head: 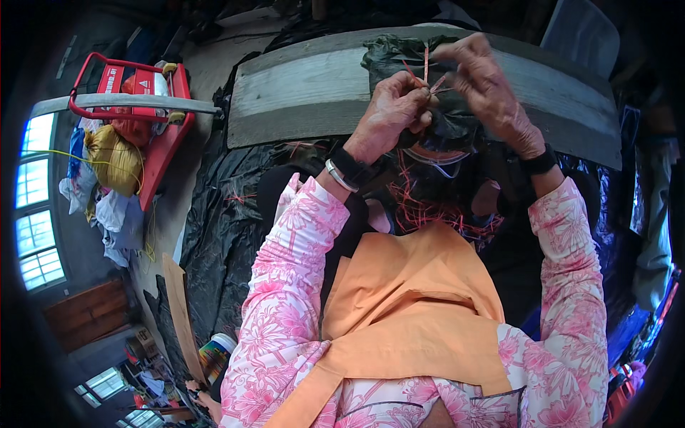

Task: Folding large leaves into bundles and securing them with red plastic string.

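Observation:
My left hand (398, 109) pinches thin red strips (426, 64) between thumb and fingertips where they cross. One strip stands upright and others slant away from the pinch. My right hand (487, 91) hovers just right of them, raised and blurred by motion; whether its fingers hold a strip end is unclear. Beneath both hands, a dark green plastic sheet (388, 59) drapes over a wooden plank (299, 101) that lies across in front of me. Below the plank, a tangle of red strips (439, 211) lies between my feet, partly hidden by my orange apron (423, 289).
Black plastic sheeting (214, 224) covers the floor, with a few red strips on it. At left are a red cart (166, 144) and a yellow sack (113, 160). Another person's hand (206, 401) is at lower left, near a wooden board (182, 315) and a tub (217, 350).

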The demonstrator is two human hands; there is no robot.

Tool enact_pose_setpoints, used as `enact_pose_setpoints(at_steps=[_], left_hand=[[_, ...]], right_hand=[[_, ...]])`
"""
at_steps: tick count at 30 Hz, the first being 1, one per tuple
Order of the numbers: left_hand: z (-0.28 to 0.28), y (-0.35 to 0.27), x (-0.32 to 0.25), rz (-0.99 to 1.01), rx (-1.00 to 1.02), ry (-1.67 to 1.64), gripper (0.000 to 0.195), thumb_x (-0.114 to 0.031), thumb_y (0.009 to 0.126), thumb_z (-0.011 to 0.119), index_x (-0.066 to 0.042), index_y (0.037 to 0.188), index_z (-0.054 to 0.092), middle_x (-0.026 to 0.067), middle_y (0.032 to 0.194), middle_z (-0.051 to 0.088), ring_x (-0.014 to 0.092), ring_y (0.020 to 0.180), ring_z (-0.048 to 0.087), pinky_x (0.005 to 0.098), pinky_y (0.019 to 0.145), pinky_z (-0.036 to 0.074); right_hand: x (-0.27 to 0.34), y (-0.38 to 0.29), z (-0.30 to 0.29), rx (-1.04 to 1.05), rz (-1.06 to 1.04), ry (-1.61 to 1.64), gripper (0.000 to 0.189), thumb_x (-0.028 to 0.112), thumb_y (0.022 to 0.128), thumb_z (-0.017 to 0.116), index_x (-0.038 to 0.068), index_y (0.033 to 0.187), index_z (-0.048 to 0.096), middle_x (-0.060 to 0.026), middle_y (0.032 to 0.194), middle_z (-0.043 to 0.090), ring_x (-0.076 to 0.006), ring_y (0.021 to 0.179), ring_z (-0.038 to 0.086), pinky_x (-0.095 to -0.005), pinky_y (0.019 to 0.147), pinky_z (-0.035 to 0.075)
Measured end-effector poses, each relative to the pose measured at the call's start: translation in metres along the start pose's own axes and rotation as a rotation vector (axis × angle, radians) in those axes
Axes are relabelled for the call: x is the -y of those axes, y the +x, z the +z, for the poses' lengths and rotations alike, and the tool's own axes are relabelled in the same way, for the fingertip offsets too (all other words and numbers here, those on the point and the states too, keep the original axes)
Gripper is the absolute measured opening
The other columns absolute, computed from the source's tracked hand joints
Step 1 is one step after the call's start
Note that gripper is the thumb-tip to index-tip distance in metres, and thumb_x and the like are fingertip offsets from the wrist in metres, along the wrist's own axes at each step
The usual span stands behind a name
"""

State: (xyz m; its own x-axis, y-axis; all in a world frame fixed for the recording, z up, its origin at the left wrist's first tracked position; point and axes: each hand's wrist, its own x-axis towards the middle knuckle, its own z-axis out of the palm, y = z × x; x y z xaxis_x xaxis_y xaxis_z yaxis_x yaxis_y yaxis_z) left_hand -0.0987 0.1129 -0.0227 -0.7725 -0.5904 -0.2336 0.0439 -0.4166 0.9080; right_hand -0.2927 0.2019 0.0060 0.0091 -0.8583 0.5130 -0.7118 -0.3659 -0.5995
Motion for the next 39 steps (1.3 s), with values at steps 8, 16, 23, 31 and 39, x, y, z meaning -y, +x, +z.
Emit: enact_pose_setpoints(at_steps=[8, 16, 23, 31, 39], left_hand=[[0.003, -0.001, -0.001, 0.015, -0.006, 0.052, 0.011, -0.014, 0.103, 0.06, -0.005, 0.108, 0.058, 0.0033, 0.089, 0.066, 0.008, 0.066, 0.059, 0.0227, 0.054, 0.047], [0.003, -0.001, -0.002, -0.001, -0.008, 0.056, 0.013, -0.016, 0.103, 0.061, -0.005, 0.109, 0.057, 0.0033, 0.09, 0.066, 0.009, 0.067, 0.061, 0.0224, 0.055, 0.048], [0.001, 0.0, -0.001, 0.022, 0.02, 0.088, 0.014, -0.017, 0.102, 0.062, -0.006, 0.11, 0.058, 0.0017, 0.089, 0.065, 0.009, 0.068, 0.062, 0.0221, 0.056, 0.048], [0.005, -0.003, -0.004, 0.007, 0.011, 0.113, 0.013, -0.017, 0.103, 0.061, -0.006, 0.108, 0.057, 0.0014, 0.088, 0.064, 0.008, 0.067, 0.061, 0.0225, 0.055, 0.047], [0.006, 0.007, 0.0, 0.359, -0.091, 0.623, 0.012, -0.014, 0.099, 0.065, -0.003, 0.102, 0.062, 0.001, 0.093, 0.063, 0.008, 0.07, 0.061, 0.0224, 0.06, 0.051]], right_hand=[[-0.008, -0.007, 0.002, 0.31, 0.171, 0.078, 0.019, 0.021, 0.1, 0.057, 0.005, 0.109, 0.059, -0.0156, 0.096, 0.051, -0.0358, 0.094, 0.057, -0.0418, 0.085, 0.047], [-0.002, -0.006, -0.001, 0.214, 0.212, 0.223, 0.021, 0.022, 0.104, 0.051, 0.004, 0.111, 0.057, -0.0158, 0.098, 0.06, -0.0328, 0.088, 0.06, -0.0396, 0.079, 0.048], [0.003, -0.006, 0.001, 0.357, 0.337, 0.333, 0.021, 0.022, 0.101, 0.056, 0.002, 0.105, 0.061, -0.0143, 0.095, 0.061, -0.0288, 0.09, 0.061, -0.038, 0.082, 0.049], [-0.008, -0.003, -0.005, 0.256, 0.196, 0.108, 0.018, 0.015, 0.095, 0.063, -0.002, 0.095, 0.056, -0.0102, 0.085, 0.047, -0.0233, 0.08, 0.05, -0.035, 0.075, 0.043], [-0.019, -0.007, 0.002, 0.197, 0.196, 0.068, 0.019, 0.015, 0.096, 0.061, -0.002, 0.093, 0.054, -0.0117, 0.084, 0.046, -0.0252, 0.078, 0.049, -0.0364, 0.073, 0.043]])
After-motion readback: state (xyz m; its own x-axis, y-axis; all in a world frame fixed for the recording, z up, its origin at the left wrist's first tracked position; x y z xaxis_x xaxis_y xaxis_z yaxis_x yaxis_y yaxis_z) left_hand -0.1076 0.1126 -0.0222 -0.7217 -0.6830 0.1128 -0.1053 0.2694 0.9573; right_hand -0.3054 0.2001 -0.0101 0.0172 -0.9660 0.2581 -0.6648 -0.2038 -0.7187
